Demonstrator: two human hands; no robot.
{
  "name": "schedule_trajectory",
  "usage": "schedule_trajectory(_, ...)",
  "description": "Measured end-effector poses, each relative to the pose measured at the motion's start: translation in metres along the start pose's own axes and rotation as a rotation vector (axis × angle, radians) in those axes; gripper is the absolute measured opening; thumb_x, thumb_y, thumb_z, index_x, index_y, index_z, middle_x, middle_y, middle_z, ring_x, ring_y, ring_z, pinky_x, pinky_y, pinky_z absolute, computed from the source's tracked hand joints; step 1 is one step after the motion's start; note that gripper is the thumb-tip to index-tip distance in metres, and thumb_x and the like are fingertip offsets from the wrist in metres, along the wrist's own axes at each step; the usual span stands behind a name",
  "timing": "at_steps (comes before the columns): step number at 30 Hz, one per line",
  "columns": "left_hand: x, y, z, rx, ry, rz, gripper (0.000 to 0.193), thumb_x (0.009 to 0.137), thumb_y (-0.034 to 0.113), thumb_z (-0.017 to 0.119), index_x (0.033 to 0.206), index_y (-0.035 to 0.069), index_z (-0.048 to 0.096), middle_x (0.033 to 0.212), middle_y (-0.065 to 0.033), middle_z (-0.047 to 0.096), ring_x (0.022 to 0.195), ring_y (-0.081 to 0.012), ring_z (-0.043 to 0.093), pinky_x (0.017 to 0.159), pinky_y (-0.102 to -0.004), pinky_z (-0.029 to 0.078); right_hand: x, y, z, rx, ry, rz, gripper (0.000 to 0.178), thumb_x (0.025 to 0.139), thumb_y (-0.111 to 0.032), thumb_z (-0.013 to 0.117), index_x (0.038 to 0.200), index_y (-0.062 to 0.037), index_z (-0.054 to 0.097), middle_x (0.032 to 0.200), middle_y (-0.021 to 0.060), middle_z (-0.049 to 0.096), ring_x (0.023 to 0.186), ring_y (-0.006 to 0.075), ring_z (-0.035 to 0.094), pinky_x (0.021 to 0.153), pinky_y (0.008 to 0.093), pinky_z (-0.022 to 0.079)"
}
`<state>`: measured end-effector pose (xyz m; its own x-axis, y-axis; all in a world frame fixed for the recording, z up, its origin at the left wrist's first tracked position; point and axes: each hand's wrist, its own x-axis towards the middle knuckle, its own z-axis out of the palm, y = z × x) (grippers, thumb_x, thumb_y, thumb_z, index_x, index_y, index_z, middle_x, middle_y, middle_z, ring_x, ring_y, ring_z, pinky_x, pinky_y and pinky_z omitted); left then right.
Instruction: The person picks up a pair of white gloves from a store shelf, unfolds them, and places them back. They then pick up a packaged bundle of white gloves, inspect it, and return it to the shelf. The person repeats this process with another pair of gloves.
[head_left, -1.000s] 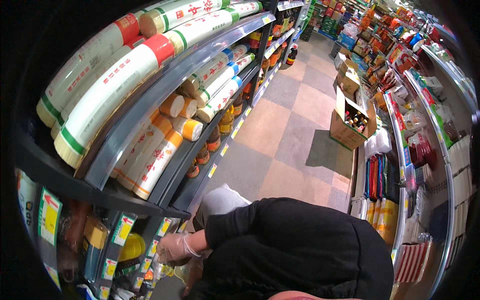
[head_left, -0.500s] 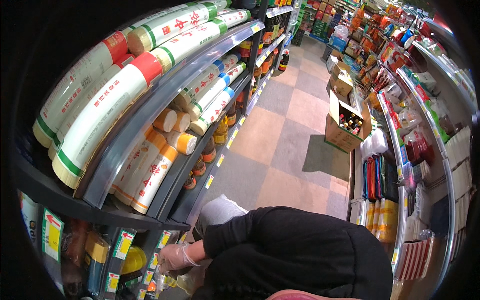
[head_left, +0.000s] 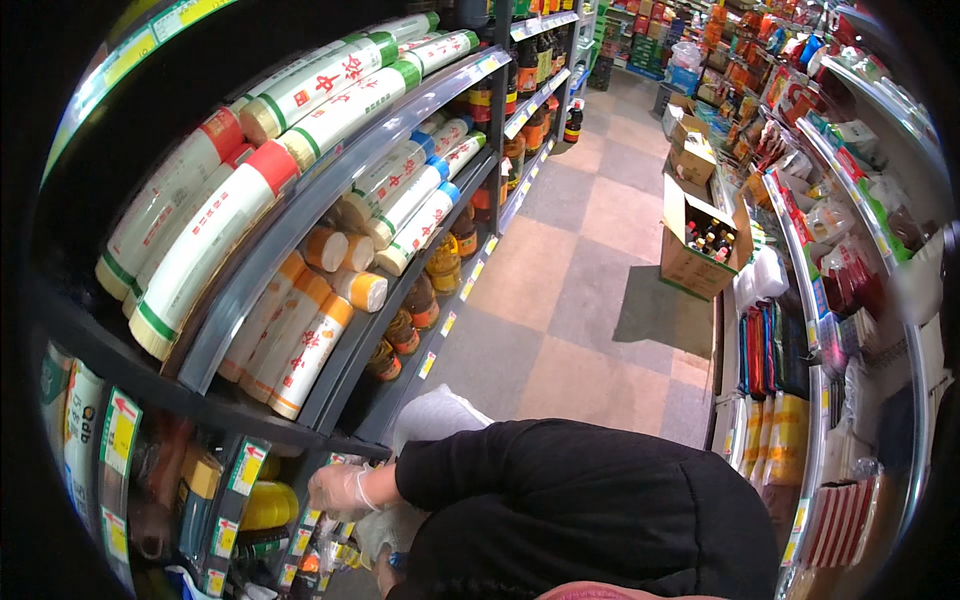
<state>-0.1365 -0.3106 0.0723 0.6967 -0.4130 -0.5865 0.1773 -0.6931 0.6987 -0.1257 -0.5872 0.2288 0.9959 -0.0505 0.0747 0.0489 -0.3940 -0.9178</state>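
Head view, shop aisle: a person in a black jacket crouches at the foot of a shelf unit on the left. The right hand (head_left: 340, 490), in a clear glove, reaches across to the lowest shelf edge (head_left: 300, 520), its fingers loosely curled beside a row of price tags (head_left: 246, 466); whether they grip anything cannot be told. What seems to be the left hand (head_left: 384, 572) shows only as a sliver under the sleeve, near the lower rim, and its fingers cannot be read.

The small packets (head_left: 330, 548) nearest the gloved hand sit crowded at the shelf front, just below it, with a yellow bottle (head_left: 266, 504) to their left. The likely risk lies here: a slick glove and a tight row could let a packet slip or drag its neighbours off the edge.

Above the arm, long white rolls (head_left: 210, 250) lie stacked on sloping shelves, and brown bottles (head_left: 402, 330) stand near the lip lower down. Rising carelessly could knock a head or shoulder into those shelves and set a roll or a bottle tumbling.

Further up the checkered floor (head_left: 590, 300), an open carton (head_left: 696, 262) of bottles stands against the right-hand racks, a trip hazard for anyone backing away.
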Motion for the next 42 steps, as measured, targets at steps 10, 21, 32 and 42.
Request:
schedule_trajectory(10, -0.137, 0.032, -0.06, -1.095, 0.32, -0.09, 0.052, 0.098, 0.027, 0.066, 0.139, -0.003, 0.057, 0.135, -0.0154, 0.065, 0.123, -0.028, 0.062, 0.106, -0.0413, 0.047, -0.018, -0.054, -0.045, -0.48, -0.06, 0.145, 0.056, 0.082, -0.013, 0.078, 0.136, -0.0093, 0.064, 0.126, 0.0137, 0.07, 0.112, 0.0279, 0.07, 0.098, 0.0375, 0.056)
schedule_trajectory(21, -0.227, 0.085, -0.081, -1.028, 0.578, 0.46, 0.087, 0.08, 0.018, 0.081, 0.154, 0.001, 0.038, 0.137, -0.0131, 0.059, 0.126, -0.0266, 0.057, 0.108, -0.0415, 0.045, -0.044, -0.098, 0.028, 0.738, -0.792, 0.317, 0.074, 0.094, -0.044, 0.074, 0.148, 0.0012, 0.05, 0.132, 0.0116, 0.065, 0.127, 0.0214, 0.057, 0.108, 0.0362, 0.045)
schedule_trajectory(32, -0.238, 0.142, -0.059, 0.176, 0.784, 0.419, 0.142, 0.07, 0.037, 0.091, 0.158, -0.006, -0.011, 0.158, -0.0363, 0.026, 0.146, -0.0466, 0.035, 0.12, -0.0448, 0.034, -0.045, -0.084, 0.054, 1.01, -0.727, 0.318, 0.068, 0.092, -0.027, 0.077, 0.148, -0.0046, 0.046, 0.138, 0.0069, 0.059, 0.129, 0.0219, 0.054, 0.114, 0.0387, 0.04)
schedule_trajectory(42, -0.237, 0.14, -0.088, -0.51, 0.372, 0.534, 0.113, 0.091, 0.051, 0.069, 0.16, -0.007, 0.001, 0.163, -0.0272, 0.024, 0.15, -0.0344, 0.03, 0.124, -0.0409, 0.026, -0.036, -0.067, 0.052, 1.032, -0.7, 0.36, 0.064, 0.093, -0.021, 0.075, 0.148, -0.0036, 0.048, 0.139, 0.0063, 0.059, 0.131, 0.0209, 0.052, 0.117, 0.0377, 0.036)
